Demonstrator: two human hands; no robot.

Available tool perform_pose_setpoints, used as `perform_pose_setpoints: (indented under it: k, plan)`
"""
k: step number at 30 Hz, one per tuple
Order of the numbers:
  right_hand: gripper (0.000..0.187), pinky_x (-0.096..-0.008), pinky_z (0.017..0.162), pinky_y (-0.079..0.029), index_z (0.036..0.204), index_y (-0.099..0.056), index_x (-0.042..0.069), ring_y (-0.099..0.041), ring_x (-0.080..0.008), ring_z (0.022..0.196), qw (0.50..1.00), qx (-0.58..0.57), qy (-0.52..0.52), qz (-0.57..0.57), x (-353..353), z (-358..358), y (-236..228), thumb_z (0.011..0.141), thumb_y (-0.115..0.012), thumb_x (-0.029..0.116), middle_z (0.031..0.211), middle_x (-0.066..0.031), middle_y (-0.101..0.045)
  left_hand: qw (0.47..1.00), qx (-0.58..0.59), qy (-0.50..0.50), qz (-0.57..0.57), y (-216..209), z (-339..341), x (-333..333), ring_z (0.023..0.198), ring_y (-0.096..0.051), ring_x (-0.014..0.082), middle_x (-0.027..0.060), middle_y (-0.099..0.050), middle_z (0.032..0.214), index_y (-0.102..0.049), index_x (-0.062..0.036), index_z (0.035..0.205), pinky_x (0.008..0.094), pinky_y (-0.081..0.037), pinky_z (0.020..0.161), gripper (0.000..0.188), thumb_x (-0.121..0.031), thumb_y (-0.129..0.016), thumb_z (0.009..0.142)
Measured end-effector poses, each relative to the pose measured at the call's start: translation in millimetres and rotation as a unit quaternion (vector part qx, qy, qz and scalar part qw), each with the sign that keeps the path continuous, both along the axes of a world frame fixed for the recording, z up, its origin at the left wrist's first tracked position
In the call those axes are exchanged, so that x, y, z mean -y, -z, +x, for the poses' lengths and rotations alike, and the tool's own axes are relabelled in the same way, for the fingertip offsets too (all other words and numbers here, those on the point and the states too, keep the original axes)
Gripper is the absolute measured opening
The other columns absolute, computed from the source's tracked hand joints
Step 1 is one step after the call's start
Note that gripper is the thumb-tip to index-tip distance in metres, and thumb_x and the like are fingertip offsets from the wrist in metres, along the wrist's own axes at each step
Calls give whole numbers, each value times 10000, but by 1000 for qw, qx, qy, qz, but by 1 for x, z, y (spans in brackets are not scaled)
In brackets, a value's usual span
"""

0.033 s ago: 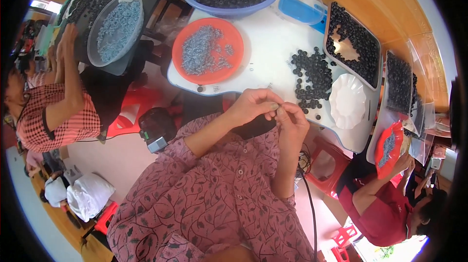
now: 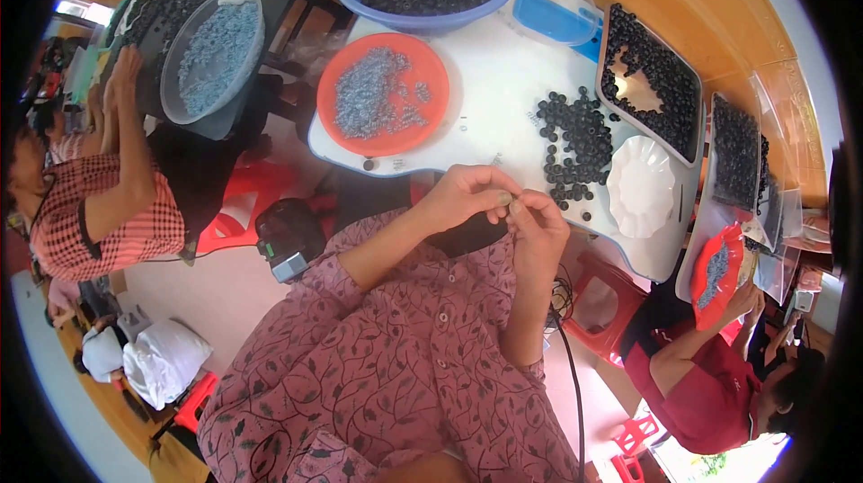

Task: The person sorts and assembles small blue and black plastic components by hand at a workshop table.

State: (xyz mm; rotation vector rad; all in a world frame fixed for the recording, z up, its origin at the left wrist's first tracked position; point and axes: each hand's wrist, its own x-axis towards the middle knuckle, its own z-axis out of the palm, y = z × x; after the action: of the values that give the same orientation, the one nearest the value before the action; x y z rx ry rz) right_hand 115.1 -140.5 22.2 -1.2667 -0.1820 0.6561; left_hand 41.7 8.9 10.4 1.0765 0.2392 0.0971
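Observation:
My left hand (image 2: 472, 195) and my right hand (image 2: 539, 224) meet just off the front edge of the white table (image 2: 490, 114). Thumbs and fingertips of both are pinched together on something too small to make out. Left of them on the table is a red plate (image 2: 427, 128) with a heap of small clear bluish rings (image 2: 369, 92). To the right lies a loose spread of small black round parts (image 2: 575, 137), with a white scalloped dish (image 2: 641, 186) beside it. One black part (image 2: 369, 165) sits alone at the front edge, below the plate.
A blue-purple basket (image 2: 427, 20) of black parts stands at the back. A tray (image 2: 652, 83) of black parts and a blue container (image 2: 556, 17) are at the back right. People work at both sides, near a basin (image 2: 216, 60) of pale blue pieces and a red dish (image 2: 717, 272).

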Motion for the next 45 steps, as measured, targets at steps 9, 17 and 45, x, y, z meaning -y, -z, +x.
perform_pose_setpoints:
  k: [9,17,45]
  plan:
    - [71,-205,593,-431,904,-644,12,-562,-70,684,996,-77,-22,-38,-1,18,-2,850,-686,28,896,-27,-632,992,14,-18,-128,17,-2,3,719,-606,98,73,-666,881,-660,19,1077,231,-522,642,175,-52,-589,934]
    - [87,-356,612,-494,933,-666,85,-601,-262,715,781,483,164,-361,-21,66,11,849,-662,106,927,-100,-566,989,-25,-24,-143,15,-1,3,730,-605,103,81,-667,908,-653,22,1086,237,-533,638,184,-67,-596,935]
    - [146,-208,562,-441,1077,-593,-5,-601,-97,669,998,-51,33,17,-13,42,-4,937,-576,30,1020,-144,-681,965,0,-55,-258,11,-6,1,753,-614,115,90,-660,943,-616,35,1141,252,-523,653,233,-84,-591,943]
